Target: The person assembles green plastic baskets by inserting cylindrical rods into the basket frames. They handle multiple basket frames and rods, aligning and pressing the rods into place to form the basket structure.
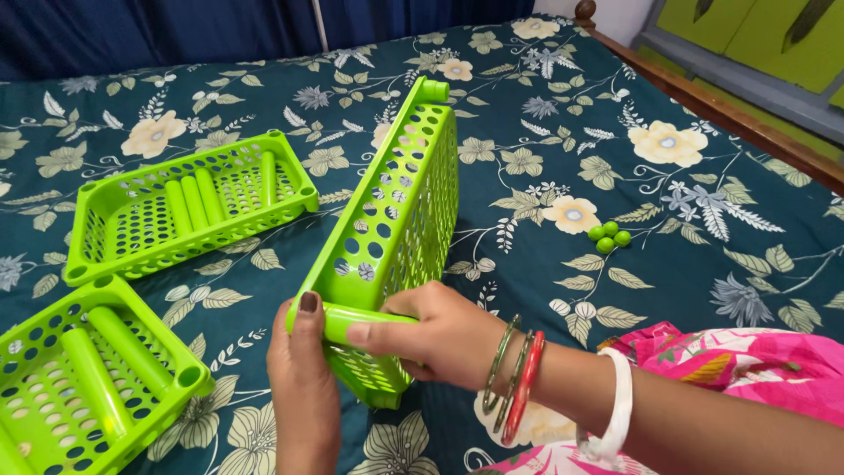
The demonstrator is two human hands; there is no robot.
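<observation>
A bright green perforated plastic basket tray point(400, 215) stands tilted on its side on the bed, in the middle of the view. My left hand point(303, 387) steadies its near corner from below, thumb on the rim. My right hand point(435, 330), with bangles at the wrist, grips a green plastic tube point(365, 318) laid against that same near corner of the tray.
Two more green trays lie flat on the floral bedspread: one point(189, 202) at the left with several green tubes inside, another point(88, 378) at the lower left holding tubes too. Three small green caps point(609, 237) sit to the right. A wooden bed edge point(730, 114) runs along the far right.
</observation>
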